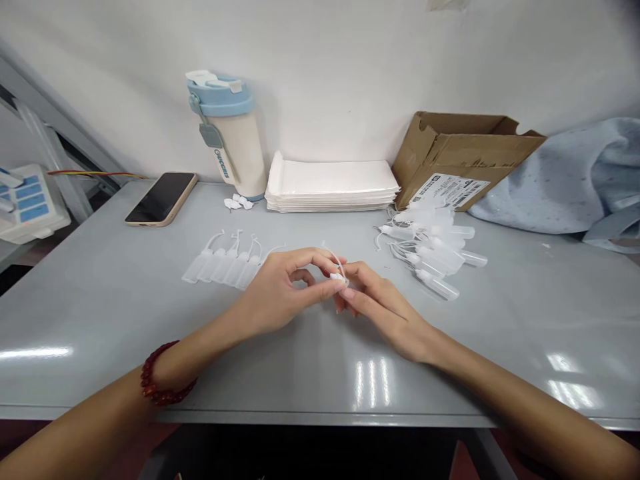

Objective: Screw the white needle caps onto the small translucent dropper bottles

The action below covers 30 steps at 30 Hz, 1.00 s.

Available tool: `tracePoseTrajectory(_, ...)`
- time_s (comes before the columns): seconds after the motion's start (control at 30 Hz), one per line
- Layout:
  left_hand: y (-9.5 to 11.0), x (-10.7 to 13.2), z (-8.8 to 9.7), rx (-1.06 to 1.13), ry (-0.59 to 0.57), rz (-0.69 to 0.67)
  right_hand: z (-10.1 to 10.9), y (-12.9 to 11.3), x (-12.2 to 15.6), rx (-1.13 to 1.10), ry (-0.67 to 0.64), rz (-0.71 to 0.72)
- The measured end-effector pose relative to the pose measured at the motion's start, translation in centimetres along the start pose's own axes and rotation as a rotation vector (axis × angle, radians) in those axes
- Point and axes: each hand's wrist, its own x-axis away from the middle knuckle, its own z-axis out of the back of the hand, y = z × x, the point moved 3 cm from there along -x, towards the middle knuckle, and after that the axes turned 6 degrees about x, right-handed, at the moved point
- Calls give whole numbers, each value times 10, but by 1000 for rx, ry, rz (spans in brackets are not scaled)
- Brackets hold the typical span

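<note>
My left hand is closed in a pinch on a small white cap, from which a thin translucent strap curves upward. Against it, the closed fingers of my right hand grip what looks like a small plastic squeeze bottle, its body mostly hidden by the fingers. A row of translucent squeeze bottles with thin straps lies behind my left hand, partly covered by it. To the right of my hands is a loose pile of similar squeeze bottles.
Behind the row are a few small white caps, a cream tumbler and a phone. White envelopes lie stacked at the wall, beside a cardboard box. A pale blue cloth bag occupies the back right of the grey table.
</note>
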Motion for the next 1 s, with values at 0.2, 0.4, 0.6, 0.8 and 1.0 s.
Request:
tracePoseTrajectory(0.2,0,-2,-4,-51,-34,-15,-7,4,-2,-287,66,-148)
tracePoseTrajectory(0.4,-2,-1,-10,107,-72,136,-8,3,-2,-411,22,-227)
tracePoseTrajectory(0.6,-4,0,-11,201,-95,196,-10,5,-1,-421,75,-208)
tracePoseTrajectory(0.8,-8,1,-8,240,-162,145,-10,8,1,-322,134,-200)
tracePoseTrajectory(1.0,-10,1,-9,295,-179,154,-8,8,2,-122,179,-129)
